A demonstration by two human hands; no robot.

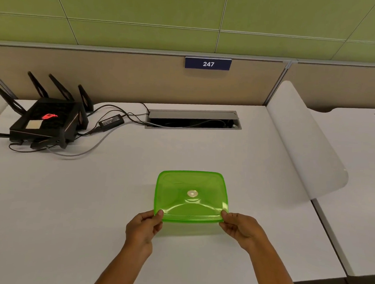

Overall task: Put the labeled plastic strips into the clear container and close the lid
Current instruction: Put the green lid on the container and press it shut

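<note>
Your left hand (144, 226) pinched the near-left corner of the translucent green rectangular plastic lid (191, 195), thumb on top of the rim and the other fingers curled shut beneath it. Your right hand (239, 228) did the same at the near-right corner, thumb tip pressed onto the rim, fingers closed under the edge. Both hands were shut on the lid, one at each near corner.

The lid lay flat over the clear plastic container (189, 227), whose pale green-tinted front wall showed just below the lid's near edge, between your two hands. The container stood on the white bench (92, 202). Whether the lid was pressed fully home all round could not be told. A small round silvery disc (192, 193) sat at the middle of the lid. No labeled strips could be made out through the plastic; the contents were too faint to read.

Beyond the lid, at the far edge of the bench, an open grey cable hatch (193, 120) was set into the surface, with cords running into it. Far to the left of the lid stood a black router with upright antennas (48, 119) and a red glowing mark on top, and a black power brick (111, 122) lay between the router and the hatch. Behind the hatch, on the beige partition (120, 77), hung a dark blue plate reading 247 (208, 63). To the right of the lid a white curved divider panel (306, 143) rose from the edge of the bench.
</note>
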